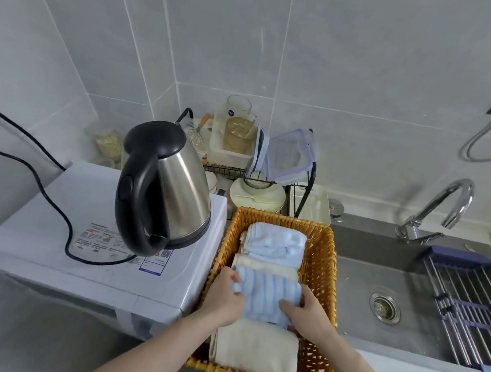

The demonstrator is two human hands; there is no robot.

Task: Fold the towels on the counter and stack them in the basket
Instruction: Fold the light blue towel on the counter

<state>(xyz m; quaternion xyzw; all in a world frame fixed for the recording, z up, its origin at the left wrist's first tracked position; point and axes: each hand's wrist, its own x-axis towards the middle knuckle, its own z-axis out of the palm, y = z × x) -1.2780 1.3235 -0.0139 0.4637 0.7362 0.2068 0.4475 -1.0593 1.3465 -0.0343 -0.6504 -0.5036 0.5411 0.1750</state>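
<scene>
While both hands grasp it, the striped blue towel (pixel 267 294) lies folded inside the wicker basket (pixel 324 270), long axis running from the basket's near end toward its far end. The left hand (pixel 224 295) pinches its left edge; the right hand (pixel 306 312) curls over its right edge. A cream towel (pixel 256 350) lies nearer, a pale blue towel (pixel 277 243) farther.

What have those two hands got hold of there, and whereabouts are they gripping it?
A folded blue-and-white striped towel, over the woven wicker basket. The left hand grips its left edge and the right hand its right near corner.
</scene>
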